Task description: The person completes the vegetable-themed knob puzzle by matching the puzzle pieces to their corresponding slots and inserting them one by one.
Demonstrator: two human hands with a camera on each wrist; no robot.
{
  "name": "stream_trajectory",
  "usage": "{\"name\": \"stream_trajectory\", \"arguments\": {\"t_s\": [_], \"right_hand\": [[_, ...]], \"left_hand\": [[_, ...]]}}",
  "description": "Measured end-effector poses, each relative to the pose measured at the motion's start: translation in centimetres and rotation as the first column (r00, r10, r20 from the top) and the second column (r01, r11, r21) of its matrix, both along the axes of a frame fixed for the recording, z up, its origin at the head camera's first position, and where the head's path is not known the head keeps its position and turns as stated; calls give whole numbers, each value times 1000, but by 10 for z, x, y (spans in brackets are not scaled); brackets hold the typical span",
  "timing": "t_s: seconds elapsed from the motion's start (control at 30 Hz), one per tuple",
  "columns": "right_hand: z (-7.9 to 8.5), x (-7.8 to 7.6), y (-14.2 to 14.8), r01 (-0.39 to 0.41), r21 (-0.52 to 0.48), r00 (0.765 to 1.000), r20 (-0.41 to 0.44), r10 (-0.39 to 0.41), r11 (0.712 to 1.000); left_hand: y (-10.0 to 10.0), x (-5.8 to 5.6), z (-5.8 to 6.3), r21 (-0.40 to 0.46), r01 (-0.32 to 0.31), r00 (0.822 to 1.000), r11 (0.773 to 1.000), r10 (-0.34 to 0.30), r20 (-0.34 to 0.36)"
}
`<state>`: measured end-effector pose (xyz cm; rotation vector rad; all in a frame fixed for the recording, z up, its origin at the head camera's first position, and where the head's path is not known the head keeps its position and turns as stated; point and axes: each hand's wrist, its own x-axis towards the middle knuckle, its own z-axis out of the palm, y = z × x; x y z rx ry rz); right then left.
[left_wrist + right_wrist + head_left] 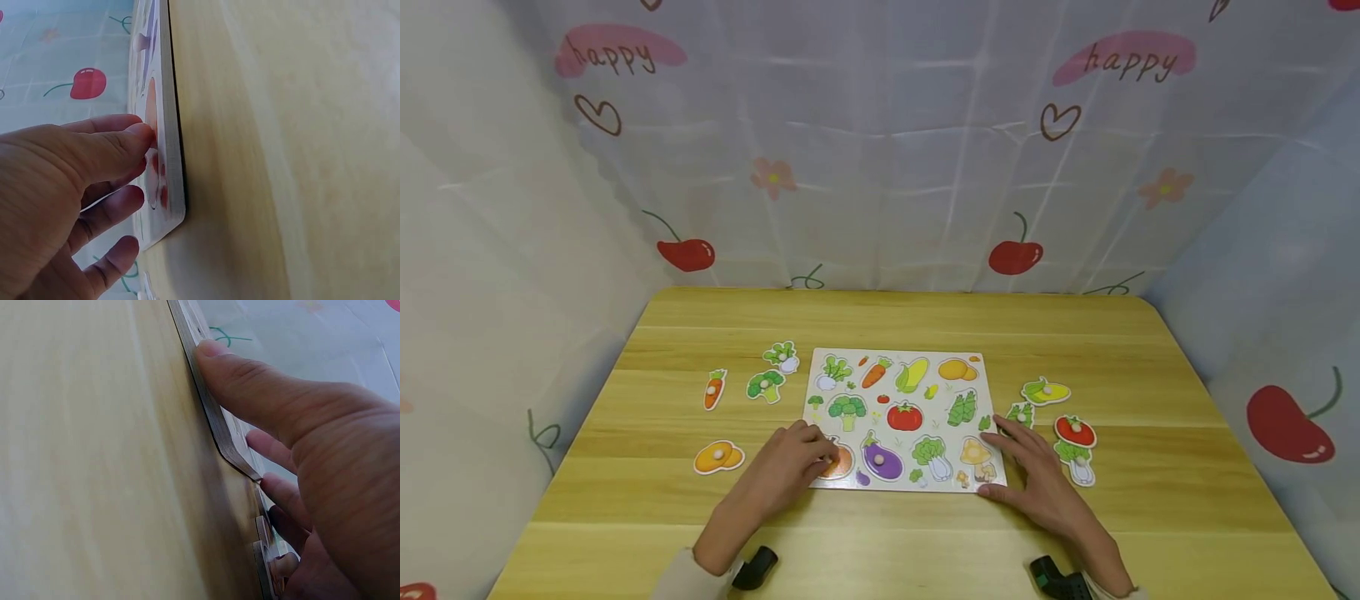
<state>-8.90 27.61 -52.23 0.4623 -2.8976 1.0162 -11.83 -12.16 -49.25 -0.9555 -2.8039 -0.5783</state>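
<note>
A white vegetable puzzle board (880, 454) lies flat on the table. My left hand (790, 467) is over its front left corner, thumb and fingertips pinching at the round orange puzzle piece (151, 106); the fingers hide its knob. This piece lies within the board's surface. Just right of it, the eggplant piece (883, 463) sits in the board with its knob up. My right hand (1045, 479) rests at the board's front right corner, thumb on the front edge and fingers spread along the right edge, beside the printed mushrooms (976, 454).
Left of the board lie loose knobbed pieces: a carrot (715, 389), a white radish (782, 357), broccoli (766, 386) and a yellow-orange oval piece (718, 457). On the right lie corn (1047, 392), green pods (1021, 414), a tomato (1076, 431) and a leafy cabbage (1078, 467).
</note>
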Motion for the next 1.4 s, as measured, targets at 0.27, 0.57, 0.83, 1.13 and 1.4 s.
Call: {"name": "stream_trajectory", "arguments": {"t_s": [0.27,0.57,0.83,1.13,1.4], "right_hand": [[-1,1,-1,-6,-5,1000,-28,6,1000],[1,1,-2,-2,-5,1000,-24,2,1000],[2,1,-3,7,2,1000,-9,-7,1000],[3,0,-3,6,3,1000,-4,-6,1000],[1,1,-2,1,-2,1000,-17,-1,1000]], "left_hand": [[0,0,-2,-20,-12,1000,1000,12,8],[0,1,-2,-22,-20,1000,1000,20,5],[-2,1,-1,-27,-30,999,999,29,-16],[-10,1,5,7,-57,998,998,57,-26],[-18,2,8,-28,-76,997,997,75,-36]]}}
